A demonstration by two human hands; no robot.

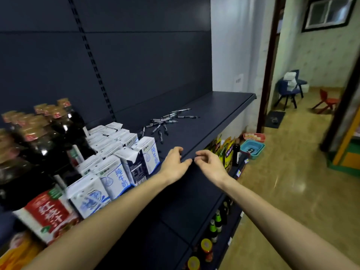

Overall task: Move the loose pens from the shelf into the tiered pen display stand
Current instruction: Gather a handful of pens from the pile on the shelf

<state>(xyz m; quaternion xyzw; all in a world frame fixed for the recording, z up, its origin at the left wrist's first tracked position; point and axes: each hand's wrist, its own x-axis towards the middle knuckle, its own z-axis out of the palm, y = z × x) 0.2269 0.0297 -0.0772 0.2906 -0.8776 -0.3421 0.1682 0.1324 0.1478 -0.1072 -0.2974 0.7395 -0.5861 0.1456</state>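
Several loose dark pens (pixel 165 121) lie scattered in a heap on the dark blue shelf (pixel 210 117), toward its middle. Both my arms reach out over the shelf's front part. My left hand (pixel 174 163) and my right hand (pixel 209 164) hover close together above the shelf's near section, well short of the pens, fingers loosely curled and holding nothing. No tiered pen display stand shows anywhere in view.
White and blue milk cartons (pixel 116 162) stand in rows left of my hands, with dark bottles (pixel 39 137) behind them and a red carton (pixel 46 211) nearer. Lower shelves hold bottles (pixel 214 228) and snack packs (pixel 228 152). Baskets (pixel 252 148) sit on the floor to the right.
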